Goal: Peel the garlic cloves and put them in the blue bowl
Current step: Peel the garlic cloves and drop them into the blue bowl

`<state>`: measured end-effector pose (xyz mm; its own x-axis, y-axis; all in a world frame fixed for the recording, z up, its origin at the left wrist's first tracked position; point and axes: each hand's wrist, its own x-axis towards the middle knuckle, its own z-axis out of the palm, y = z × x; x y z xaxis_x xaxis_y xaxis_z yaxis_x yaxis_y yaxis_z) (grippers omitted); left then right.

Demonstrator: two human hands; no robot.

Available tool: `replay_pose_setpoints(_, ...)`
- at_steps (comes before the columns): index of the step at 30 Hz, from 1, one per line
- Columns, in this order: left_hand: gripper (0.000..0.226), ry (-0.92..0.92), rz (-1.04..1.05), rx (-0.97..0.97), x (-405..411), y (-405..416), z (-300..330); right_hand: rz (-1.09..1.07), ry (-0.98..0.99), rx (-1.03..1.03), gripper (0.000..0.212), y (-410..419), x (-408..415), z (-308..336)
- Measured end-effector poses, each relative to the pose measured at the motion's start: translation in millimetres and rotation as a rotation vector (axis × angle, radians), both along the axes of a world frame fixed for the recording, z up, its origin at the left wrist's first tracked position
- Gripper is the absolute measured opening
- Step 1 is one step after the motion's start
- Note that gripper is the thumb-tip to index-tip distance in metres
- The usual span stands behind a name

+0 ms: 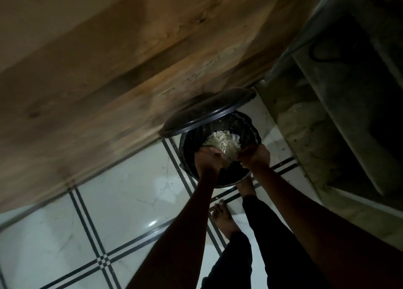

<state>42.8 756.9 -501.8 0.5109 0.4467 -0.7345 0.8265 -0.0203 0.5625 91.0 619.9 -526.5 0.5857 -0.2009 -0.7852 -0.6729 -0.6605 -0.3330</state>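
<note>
At frame centre our left hand (208, 158) and right hand (255, 156), both clenched on something unclear, tip pale papery garlic skins (224, 141) into the round black lidded bin (250, 125); cleanup step, shake empty next.

Only garlic stuff in sight was the peels (223, 143): a pale, papery, shredded heap, off-white and flaky, sitting down inside the black-lined bin (250, 131). The pile lay toward the bin's 12 o'clock side. No cloves or blue bowl could be made out in the dim light.
</note>
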Motion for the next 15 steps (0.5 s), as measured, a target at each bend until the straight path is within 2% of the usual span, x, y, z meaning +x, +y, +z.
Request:
replay_pose_setpoints(1,0.005,0.046,-0.138,0.156,2.6,1.6,-6.5,0.051,-0.023,-0.020,0.044,1.8,0.1,-3.8)
replay_pose_setpoints(3,0.033,0.151,-0.415,0.411,2.5,0.8,-18.5,0.102,-0.058,-0.056,0.043,8.6,0.0,2.7)
replay_pose_setpoints(5,0.047,0.196,-0.555,0.486,2.8,0.1,-23.7,0.139,-0.084,-0.078,0.031,10.6,-1.6,-7.3)
replay_pose_setpoints(6,0.045,0.182,-0.604,0.504,4.2,0.1,-25.9,0.155,-0.097,-0.071,0.029,9.6,-2.6,-15.5)
replay_pose_setpoints(9,0.030,0.101,-0.714,0.548,6.2,3.0,-35.9,0.215,-0.067,-0.038,0.023,8.3,0.5,-21.5)
replay_pose_setpoints(11,0.032,0.070,-0.782,0.592,5.2,5.2,-40.2,0.259,0.005,0.006,0.007,9.6,1.5,-12.0)
replay_pose_setpoints(12,0.034,0.051,-0.799,0.616,4.3,6.5,-39.8,0.267,0.006,-0.005,0.007,10.3,0.7,-6.8)
replay_pose_setpoints(15,0.032,-0.049,-0.704,0.617,3.3,6.5,-35.5,0.319,-0.052,-0.138,0.034,13.7,-4.2,3.7)
